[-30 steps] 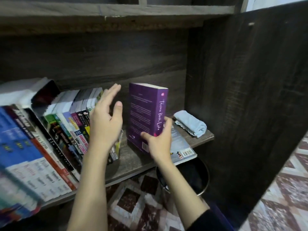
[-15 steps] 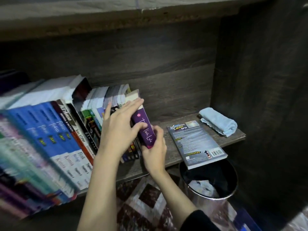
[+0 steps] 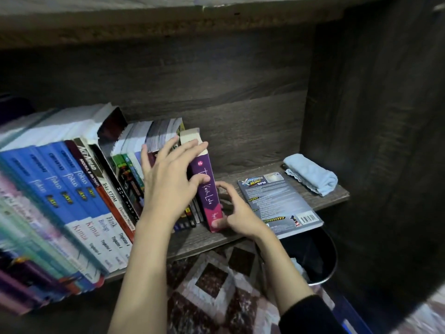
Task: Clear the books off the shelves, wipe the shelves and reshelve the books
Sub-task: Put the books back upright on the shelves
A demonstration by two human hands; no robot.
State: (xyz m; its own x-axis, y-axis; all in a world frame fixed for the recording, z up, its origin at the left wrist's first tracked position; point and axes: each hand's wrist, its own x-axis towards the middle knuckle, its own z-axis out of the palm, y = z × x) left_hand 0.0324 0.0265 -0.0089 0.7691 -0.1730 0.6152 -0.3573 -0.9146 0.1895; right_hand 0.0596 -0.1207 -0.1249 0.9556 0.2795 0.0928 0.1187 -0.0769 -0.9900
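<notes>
Left hand [image 3: 168, 186] lies spread against the purple book [image 3: 207, 189]; right hand [image 3: 238, 213], at its four o'clock, pinches its lower spine.

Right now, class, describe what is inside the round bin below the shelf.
Inside the bin, a pale crumpled scrap shows against dark lining. The shelf and the overhanging flat book cover its far part; the rest cannot be seen.

a home study corner: a dark wood-grain shelf [image 3: 207, 239] packed with school textbooks [image 3: 79, 194], patterned floor [image 3: 209, 283] below its front edge, a small waste bin [image 3: 322, 259] under its right end.
</notes>
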